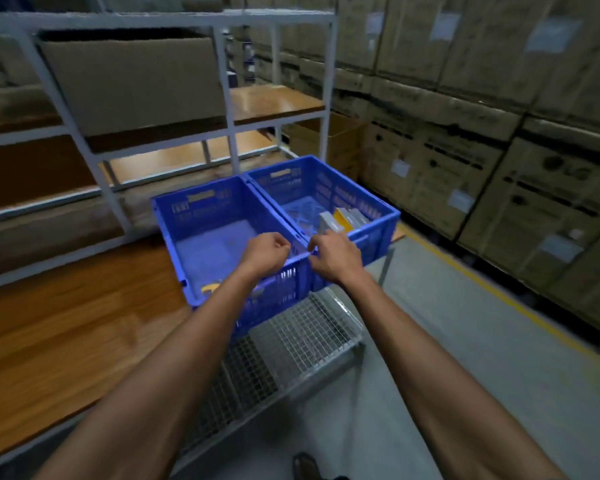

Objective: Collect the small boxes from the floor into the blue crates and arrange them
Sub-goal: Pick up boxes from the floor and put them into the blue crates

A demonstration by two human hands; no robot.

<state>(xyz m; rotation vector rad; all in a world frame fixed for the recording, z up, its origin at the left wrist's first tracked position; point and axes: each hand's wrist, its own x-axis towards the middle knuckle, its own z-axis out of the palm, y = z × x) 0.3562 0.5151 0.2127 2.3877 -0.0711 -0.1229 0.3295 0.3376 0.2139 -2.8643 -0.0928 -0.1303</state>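
Two blue crates stand side by side on a wire-mesh cart (302, 337). The left crate (174, 216) looks bare inside, apart from something yellow at its near wall that my forearm partly hides. In the right crate (326, 174) lie a white small box (329, 221) and a yellow small box (349, 216) against the near right side. My left hand (265, 251) curls over the near rim of the left crate close to where the crates meet. My right hand (333, 254) grips the near corner rim of the right crate.
A white metal rack (229, 98) with wooden shelves stands behind the crates, holding a large cardboard box (132, 81). Stacked cartons (499, 133) line the right side behind a yellow floor line (499, 289). A wooden surface (66, 323) lies to the left. My shoe (307, 467) shows on the grey floor.
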